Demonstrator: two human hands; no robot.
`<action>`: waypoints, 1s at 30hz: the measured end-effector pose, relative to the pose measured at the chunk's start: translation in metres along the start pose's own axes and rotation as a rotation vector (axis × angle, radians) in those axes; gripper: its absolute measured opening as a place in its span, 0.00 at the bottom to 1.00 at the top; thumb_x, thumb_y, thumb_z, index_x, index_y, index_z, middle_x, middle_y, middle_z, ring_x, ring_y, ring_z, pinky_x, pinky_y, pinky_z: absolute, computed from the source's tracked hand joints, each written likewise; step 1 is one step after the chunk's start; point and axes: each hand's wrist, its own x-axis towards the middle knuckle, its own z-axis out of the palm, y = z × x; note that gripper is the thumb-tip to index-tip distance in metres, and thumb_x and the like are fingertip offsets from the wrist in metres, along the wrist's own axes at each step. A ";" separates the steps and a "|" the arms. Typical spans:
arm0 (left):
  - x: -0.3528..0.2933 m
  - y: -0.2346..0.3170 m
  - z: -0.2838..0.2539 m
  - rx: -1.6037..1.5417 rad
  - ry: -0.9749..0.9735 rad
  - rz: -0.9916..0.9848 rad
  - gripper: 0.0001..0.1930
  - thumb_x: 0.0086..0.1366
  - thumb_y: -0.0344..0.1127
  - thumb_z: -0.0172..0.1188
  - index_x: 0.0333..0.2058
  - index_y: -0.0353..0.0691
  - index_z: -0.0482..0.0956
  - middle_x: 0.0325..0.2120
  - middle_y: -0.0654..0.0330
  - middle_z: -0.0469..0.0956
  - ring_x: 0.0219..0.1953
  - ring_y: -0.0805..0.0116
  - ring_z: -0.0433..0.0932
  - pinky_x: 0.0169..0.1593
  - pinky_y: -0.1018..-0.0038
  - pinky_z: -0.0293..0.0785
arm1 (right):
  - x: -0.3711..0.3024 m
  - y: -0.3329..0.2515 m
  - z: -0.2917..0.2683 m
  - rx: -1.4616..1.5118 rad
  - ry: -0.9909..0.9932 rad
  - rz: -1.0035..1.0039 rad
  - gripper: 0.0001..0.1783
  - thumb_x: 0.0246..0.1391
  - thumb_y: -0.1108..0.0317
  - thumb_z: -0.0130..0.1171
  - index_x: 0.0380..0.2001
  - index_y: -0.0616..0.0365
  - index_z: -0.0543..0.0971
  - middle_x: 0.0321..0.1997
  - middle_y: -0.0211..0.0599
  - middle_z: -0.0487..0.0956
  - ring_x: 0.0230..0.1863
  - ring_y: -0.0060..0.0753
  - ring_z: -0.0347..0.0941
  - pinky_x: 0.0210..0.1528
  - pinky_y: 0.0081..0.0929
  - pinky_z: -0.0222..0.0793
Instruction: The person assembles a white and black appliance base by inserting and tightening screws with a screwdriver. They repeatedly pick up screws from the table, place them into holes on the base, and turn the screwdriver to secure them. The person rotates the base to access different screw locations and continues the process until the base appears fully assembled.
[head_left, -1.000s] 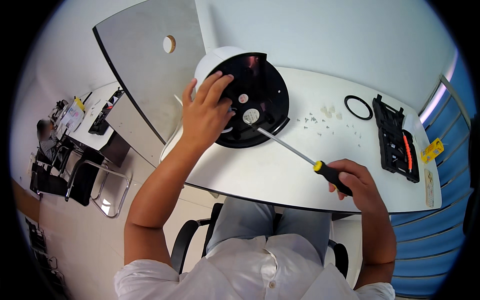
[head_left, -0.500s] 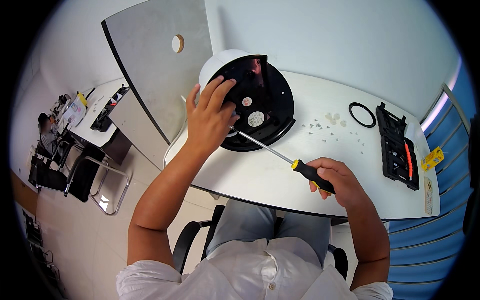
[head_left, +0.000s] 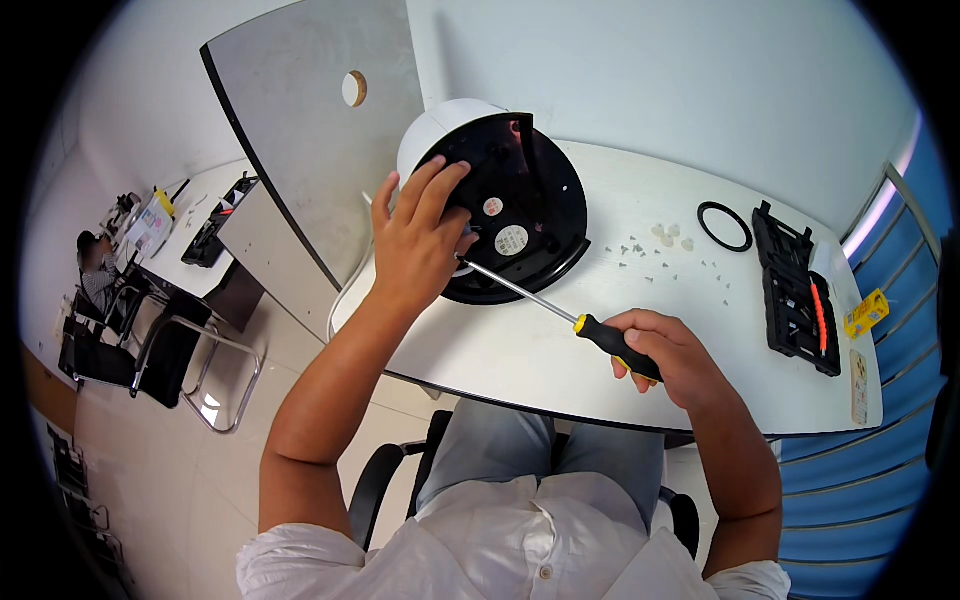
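A white rounded appliance (head_left: pixel 428 128) lies tipped on the table, its glossy black base (head_left: pixel 545 205) turned toward me with two round labels. My left hand (head_left: pixel 420 235) rests on the left side of that base with its fingers spread; its thumb side is close to the screwdriver's tip. In my right hand (head_left: pixel 668 355) is the black and yellow handle of a screwdriver (head_left: pixel 540 300). The long shaft slants up and left to the base's lower left edge. My left hand partly hides the spot where the tip meets it.
Several small screws (head_left: pixel 640 250) and pale round pads (head_left: pixel 672 238) are scattered right of the appliance. Beyond them lie a black ring (head_left: pixel 725 227), an open black tool case (head_left: pixel 790 300) and a yellow box (head_left: pixel 866 314). A grey partition (head_left: pixel 310 120) stands left; another person sits farther off.
The screwdriver handle and my right hand have shifted slightly left and up. My left hand and the appliance stay nearly in place.
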 end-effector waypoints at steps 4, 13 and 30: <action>0.000 0.001 -0.002 0.004 -0.011 -0.003 0.12 0.38 0.34 0.71 0.23 0.47 0.78 0.56 0.65 0.68 0.61 0.61 0.63 0.61 0.55 0.53 | -0.002 -0.003 0.000 -0.038 0.002 0.002 0.18 0.58 0.68 0.41 0.45 0.63 0.76 0.23 0.30 0.74 0.18 0.15 0.62 0.20 0.15 0.59; -0.002 0.002 -0.001 0.020 -0.016 0.037 0.11 0.40 0.34 0.70 0.24 0.47 0.77 0.55 0.64 0.68 0.61 0.60 0.62 0.61 0.55 0.53 | -0.005 -0.009 0.007 -0.157 0.067 -0.017 0.17 0.58 0.67 0.44 0.46 0.60 0.77 0.24 0.28 0.74 0.22 0.14 0.63 0.24 0.16 0.62; -0.004 0.003 0.003 0.025 0.003 0.031 0.12 0.39 0.34 0.70 0.23 0.45 0.75 0.56 0.67 0.67 0.61 0.63 0.62 0.61 0.55 0.51 | -0.002 -0.005 0.005 -0.131 0.069 -0.007 0.17 0.59 0.67 0.44 0.46 0.60 0.77 0.24 0.29 0.74 0.22 0.16 0.63 0.24 0.17 0.62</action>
